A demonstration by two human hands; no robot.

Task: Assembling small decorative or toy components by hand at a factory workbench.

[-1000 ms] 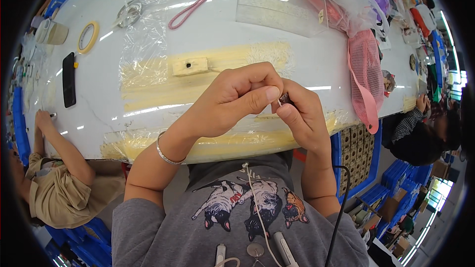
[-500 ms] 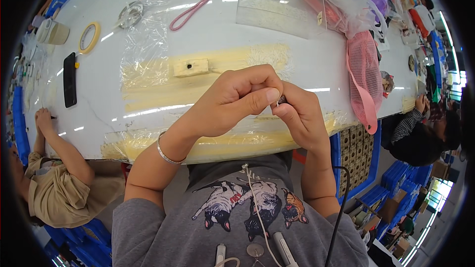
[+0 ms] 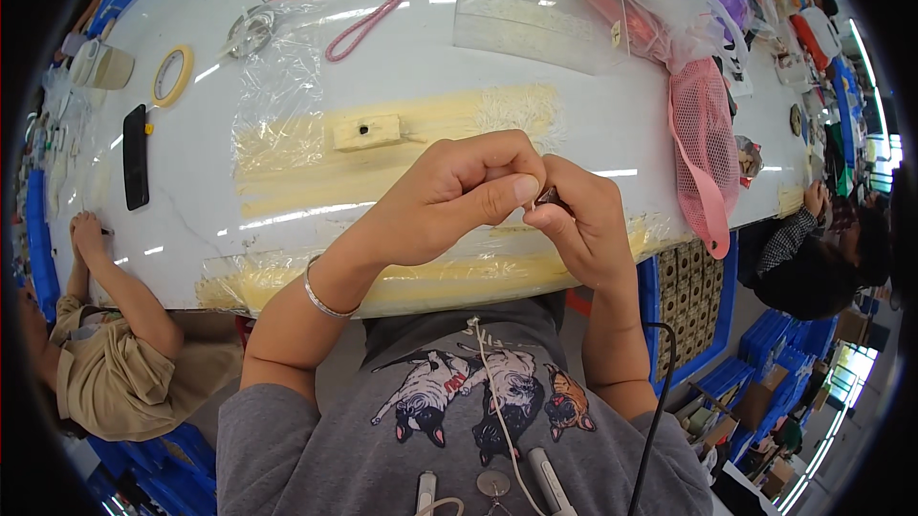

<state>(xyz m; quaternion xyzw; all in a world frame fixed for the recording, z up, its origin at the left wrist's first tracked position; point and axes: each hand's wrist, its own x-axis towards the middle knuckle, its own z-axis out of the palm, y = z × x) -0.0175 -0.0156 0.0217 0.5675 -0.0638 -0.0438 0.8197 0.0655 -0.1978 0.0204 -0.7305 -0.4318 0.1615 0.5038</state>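
Note:
My left hand and my right hand meet above the near part of the table, their fingertips almost touching. Thumb and forefinger of the left are pinched; what they grip is too small to make out. Between the thumb and forefinger of the right sits a small dark piece, mostly covered by the fingers. Just beyond the left hand lies a pale yellow block with a dark hole in its top. Small white slivers are scattered behind the hands.
A clear tray of white bits stands farther back. Tape roll and black phone lie left; a pink mesh bag hangs over the right edge. Co-workers sit at both sides. A blue crate stands below right.
The dark piece in my right hand has turned slightly and shows a little more. Both hands stay in nearly the same place.

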